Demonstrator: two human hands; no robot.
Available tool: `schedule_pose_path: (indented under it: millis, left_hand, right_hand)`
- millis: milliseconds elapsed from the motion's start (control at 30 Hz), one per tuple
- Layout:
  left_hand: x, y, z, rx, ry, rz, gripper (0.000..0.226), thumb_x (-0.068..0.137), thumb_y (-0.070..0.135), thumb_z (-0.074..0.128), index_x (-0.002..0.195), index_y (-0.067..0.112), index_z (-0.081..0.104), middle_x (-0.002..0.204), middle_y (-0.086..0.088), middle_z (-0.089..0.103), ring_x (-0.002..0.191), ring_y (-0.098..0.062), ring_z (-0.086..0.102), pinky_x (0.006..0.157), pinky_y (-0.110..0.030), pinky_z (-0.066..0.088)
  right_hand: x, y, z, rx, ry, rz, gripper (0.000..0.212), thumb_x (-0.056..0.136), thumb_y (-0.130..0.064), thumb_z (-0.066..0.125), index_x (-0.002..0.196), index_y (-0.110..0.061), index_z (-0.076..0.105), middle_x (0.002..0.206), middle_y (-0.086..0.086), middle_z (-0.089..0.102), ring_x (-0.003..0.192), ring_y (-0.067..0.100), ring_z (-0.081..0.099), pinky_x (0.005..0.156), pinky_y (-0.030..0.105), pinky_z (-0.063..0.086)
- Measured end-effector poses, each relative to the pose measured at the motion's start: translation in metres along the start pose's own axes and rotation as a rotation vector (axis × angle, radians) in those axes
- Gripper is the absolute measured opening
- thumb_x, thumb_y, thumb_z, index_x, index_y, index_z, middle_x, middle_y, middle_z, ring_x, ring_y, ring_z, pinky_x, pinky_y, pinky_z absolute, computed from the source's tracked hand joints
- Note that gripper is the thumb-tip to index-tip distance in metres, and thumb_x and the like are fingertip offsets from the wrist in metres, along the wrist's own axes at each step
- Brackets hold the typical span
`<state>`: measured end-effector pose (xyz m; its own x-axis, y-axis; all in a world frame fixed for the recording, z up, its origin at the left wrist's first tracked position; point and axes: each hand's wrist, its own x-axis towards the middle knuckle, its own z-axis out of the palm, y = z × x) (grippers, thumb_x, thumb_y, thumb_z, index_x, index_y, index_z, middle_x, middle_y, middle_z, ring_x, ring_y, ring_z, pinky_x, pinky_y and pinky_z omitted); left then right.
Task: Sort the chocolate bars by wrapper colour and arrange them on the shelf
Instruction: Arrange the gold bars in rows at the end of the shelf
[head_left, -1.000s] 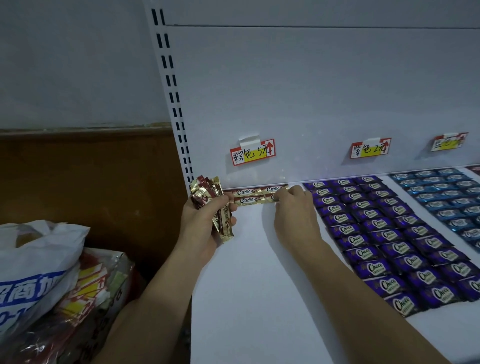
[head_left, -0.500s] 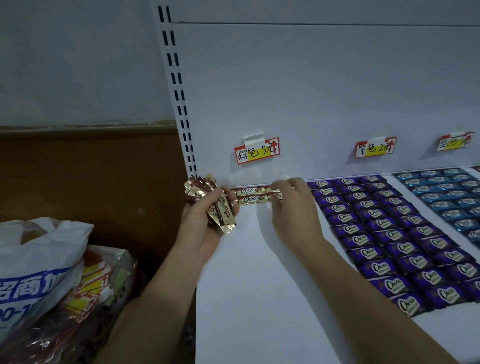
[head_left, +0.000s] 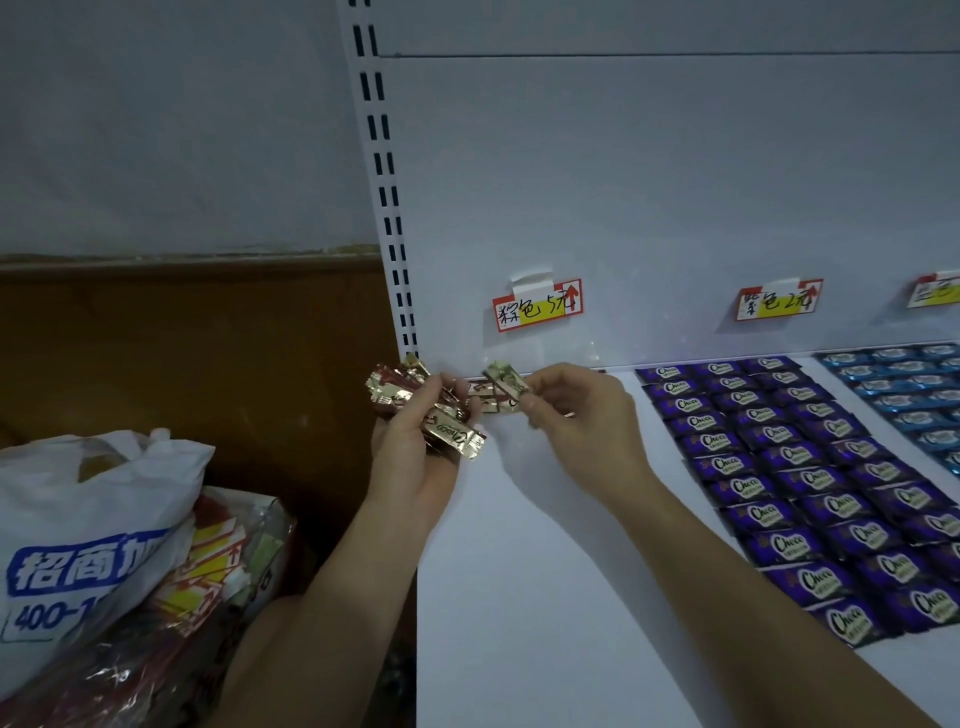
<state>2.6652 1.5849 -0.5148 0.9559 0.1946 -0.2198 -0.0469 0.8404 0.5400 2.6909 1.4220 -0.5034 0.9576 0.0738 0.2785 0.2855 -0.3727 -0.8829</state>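
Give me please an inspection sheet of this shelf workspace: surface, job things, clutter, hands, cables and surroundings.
Surface: white shelf, with bars at its back and on its right part.
Job's things: bundle of brown-gold bars in the left hand; single brown-gold bar in the right hand; laid bars at the back, below the brown tag; purple bars in neat rows; blue bars further right.
Clutter: white plastic bag and packet of red-yellow tags, left of the shelf.
Grippers: left hand grips the bundle; right hand pinches the single bar.
Cables: nothing seen.
Surroundings: slotted upright, wooden panel.
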Motion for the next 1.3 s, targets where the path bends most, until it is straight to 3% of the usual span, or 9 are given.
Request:
schedule_pose_path:
  millis: [67, 200, 367, 600, 767, 867, 1100, 1200, 1300]
  left_hand:
    - [-0.006, 0.003, -0.003, -0.056, -0.012, 0.009, 0.045, 0.074, 0.007, 0.074, 0.116, 0.005, 0.059, 0.092, -0.010, 0.065, 0.076, -0.018, 0.065, 0.075, -0.034, 0.059]
    - [-0.016, 0.012, -0.006, 0.073, 0.004, -0.031, 0.042, 0.077, 0.010, 0.072, 0.116, 0.004, 0.056, 0.085, -0.006, 0.062, 0.066, -0.013, 0.061, 0.053, -0.023, 0.052]
    - [-0.024, 0.026, -0.006, 0.187, 0.090, -0.094, 0.029, 0.088, 0.004, 0.065, 0.117, 0.002, 0.061, 0.082, -0.008, 0.067, 0.067, -0.013, 0.065, 0.047, -0.022, 0.049]
    - [-0.038, 0.044, -0.010, 0.173, 0.050, -0.102, 0.021, 0.097, 0.006, 0.058, 0.117, 0.004, 0.063, 0.106, -0.012, 0.074, 0.089, -0.020, 0.074, 0.059, -0.025, 0.059]
    - [-0.041, 0.047, -0.007, 0.116, 0.091, -0.140, 0.023, 0.092, 0.003, 0.062, 0.115, 0.002, 0.063, 0.104, -0.017, 0.072, 0.090, -0.026, 0.075, 0.062, -0.031, 0.061]
    - [-0.040, 0.046, -0.009, 0.102, 0.106, -0.155, 0.016, 0.093, 0.004, 0.062, 0.109, 0.004, 0.064, 0.091, -0.015, 0.074, 0.086, -0.024, 0.074, 0.066, -0.036, 0.063]
    - [-0.040, 0.043, -0.009, 0.161, 0.085, -0.145, 0.015, 0.094, 0.006, 0.059, 0.107, 0.005, 0.066, 0.084, -0.012, 0.073, 0.081, -0.020, 0.072, 0.085, -0.049, 0.060]
    - [-0.040, 0.042, -0.008, 0.170, 0.068, -0.159, 0.018, 0.092, 0.005, 0.062, 0.109, 0.004, 0.067, 0.088, -0.014, 0.073, 0.078, -0.021, 0.073, 0.092, -0.052, 0.056]
    - [-0.040, 0.039, -0.005, 0.213, 0.044, -0.161, 0.021, 0.081, 0.005, 0.070, 0.102, 0.006, 0.070, 0.085, -0.011, 0.073, 0.072, -0.019, 0.074, 0.092, -0.049, 0.054]
  right_hand:
    - [0.001, 0.007, -0.005, -0.206, 0.043, -0.112, 0.011, 0.083, -0.011, 0.077, 0.089, -0.020, 0.080, 0.075, -0.016, 0.069, 0.071, 0.004, 0.063, 0.069, 0.019, 0.049]
    - [-0.006, 0.021, 0.009, -0.503, -0.065, -0.351, 0.018, 0.083, -0.013, 0.072, 0.094, -0.025, 0.081, 0.087, -0.005, 0.069, 0.085, 0.020, 0.062, 0.069, 0.031, 0.050]
    - [-0.014, 0.021, 0.018, -0.580, -0.071, -0.438, 0.020, 0.081, -0.011, 0.065, 0.094, -0.019, 0.078, 0.091, -0.003, 0.063, 0.089, 0.022, 0.058, 0.070, 0.030, 0.048]
    - [-0.021, 0.022, 0.038, -0.563, -0.212, -0.461, 0.021, 0.088, -0.013, 0.057, 0.098, -0.018, 0.075, 0.095, -0.006, 0.062, 0.088, 0.019, 0.053, 0.069, 0.040, 0.049]
    - [-0.023, 0.019, 0.036, -0.613, -0.247, -0.487, 0.028, 0.087, -0.013, 0.053, 0.108, -0.019, 0.071, 0.109, -0.005, 0.061, 0.099, 0.019, 0.051, 0.073, 0.038, 0.047]
    - [-0.025, 0.015, 0.034, -0.651, -0.280, -0.485, 0.038, 0.085, -0.019, 0.044, 0.115, -0.020, 0.067, 0.117, -0.006, 0.061, 0.105, 0.018, 0.050, 0.075, 0.035, 0.043]
    - [-0.023, 0.017, 0.034, -0.691, -0.319, -0.482, 0.048, 0.084, -0.026, 0.035, 0.123, -0.027, 0.062, 0.126, -0.013, 0.059, 0.112, 0.015, 0.050, 0.074, 0.033, 0.038]
    - [-0.021, 0.015, 0.034, -0.611, -0.303, -0.504, 0.038, 0.091, -0.022, 0.043, 0.122, -0.030, 0.063, 0.123, -0.015, 0.062, 0.112, 0.012, 0.053, 0.083, 0.036, 0.047]
    - [-0.018, -0.001, 0.028, -0.218, -0.146, -0.366, 0.023, 0.097, -0.018, 0.055, 0.113, -0.023, 0.070, 0.109, -0.011, 0.068, 0.100, 0.005, 0.059, 0.080, 0.024, 0.048]
